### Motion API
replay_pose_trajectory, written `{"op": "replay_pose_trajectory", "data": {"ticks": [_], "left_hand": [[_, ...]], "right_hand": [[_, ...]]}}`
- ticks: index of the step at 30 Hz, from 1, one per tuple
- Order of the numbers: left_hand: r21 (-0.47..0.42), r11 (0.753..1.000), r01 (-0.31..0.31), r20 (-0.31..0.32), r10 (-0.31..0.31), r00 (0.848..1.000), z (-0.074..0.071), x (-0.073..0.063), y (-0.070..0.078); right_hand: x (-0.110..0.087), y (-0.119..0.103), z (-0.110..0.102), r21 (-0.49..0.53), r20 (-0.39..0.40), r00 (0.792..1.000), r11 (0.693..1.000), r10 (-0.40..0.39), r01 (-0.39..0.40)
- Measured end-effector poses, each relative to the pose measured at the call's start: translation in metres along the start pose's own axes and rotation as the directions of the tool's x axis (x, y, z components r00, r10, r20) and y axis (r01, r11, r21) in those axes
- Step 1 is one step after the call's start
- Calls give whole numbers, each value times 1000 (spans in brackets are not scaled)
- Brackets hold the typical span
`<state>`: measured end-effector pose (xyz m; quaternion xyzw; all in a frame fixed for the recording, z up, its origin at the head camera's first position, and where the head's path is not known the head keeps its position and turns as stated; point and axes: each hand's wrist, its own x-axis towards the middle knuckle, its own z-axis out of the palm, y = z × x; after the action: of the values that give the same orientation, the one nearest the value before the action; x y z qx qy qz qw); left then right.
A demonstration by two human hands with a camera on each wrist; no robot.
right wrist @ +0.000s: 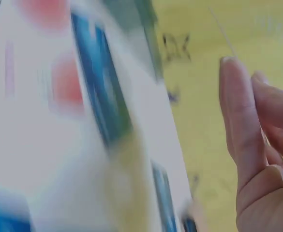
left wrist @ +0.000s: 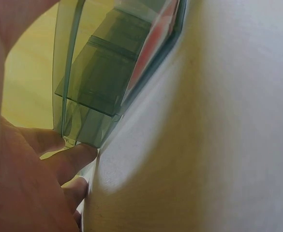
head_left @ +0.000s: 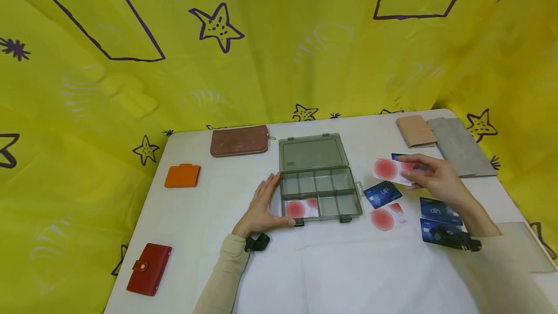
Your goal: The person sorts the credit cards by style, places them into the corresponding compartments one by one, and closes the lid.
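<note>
A translucent grey-green compartment box [head_left: 321, 194] lies on the table with its lid [head_left: 314, 153] laid back. My left hand [head_left: 263, 210] holds the box at its left side, thumb at the front-left latch and fingers along the side; fingertips [left wrist: 78, 157] touch its wall in the left wrist view. A white card with red circles [head_left: 295, 209] lies in the front-left compartment. To the right of the box, my right hand [head_left: 436, 178] pinches another white card with red circles [head_left: 386, 169] above the table. Under it, a blue card [head_left: 395, 156] is partly hidden.
Beside the box lie a blue card [head_left: 383, 194] and a red-circled white card [head_left: 382, 219]; more blue cards [head_left: 438, 211] lie near my right wrist. Around them are a brown wallet [head_left: 240, 141], orange holder [head_left: 182, 176], red wallet [head_left: 149, 269], tan wallet [head_left: 415, 130] and grey pouch [head_left: 462, 147].
</note>
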<state>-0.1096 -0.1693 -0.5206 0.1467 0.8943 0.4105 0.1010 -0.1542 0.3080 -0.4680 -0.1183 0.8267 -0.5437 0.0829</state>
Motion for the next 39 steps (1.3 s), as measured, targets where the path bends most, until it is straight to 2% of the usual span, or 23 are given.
{"op": "replay_pose_trajectory", "data": {"ticks": [3,7,11,17,23,27,30,34,37,39], "left_hand": [[-8,1000,4,-2,-4,1000,1,0,0],[-8,1000,-7,-6,7,1000,0,0,0],[-2,1000,-7,2,7,1000,1,1,0],[0,1000,-21,-4,21,1000,0,2,0],[0,1000,-26,-8,26,1000,-1,4,0],[-5,999,-32,-6,32,999,-1,4,-1],[-1,999,-34,-7,34,999,-1,4,-1],[16,999,-45,-7,45,999,-1,4,-1],[23,998,-51,-6,51,999,-1,3,-2],[22,998,-53,-7,53,999,-1,2,-2]], "right_hand": [[7,-9,20,144,72,997,989,3,-14],[15,-19,46,293,172,985,954,8,-59],[23,-31,71,316,227,974,946,-1,-73],[34,-45,110,257,281,957,966,-68,-7],[42,-52,139,221,391,913,975,-120,33],[46,-55,153,130,414,888,978,-202,162],[47,-56,162,1,403,874,955,-273,298],[45,-59,172,-133,411,847,896,-338,423],[42,-62,177,-187,424,833,865,-357,466],[40,-64,179,-214,421,838,860,-346,463]]}}
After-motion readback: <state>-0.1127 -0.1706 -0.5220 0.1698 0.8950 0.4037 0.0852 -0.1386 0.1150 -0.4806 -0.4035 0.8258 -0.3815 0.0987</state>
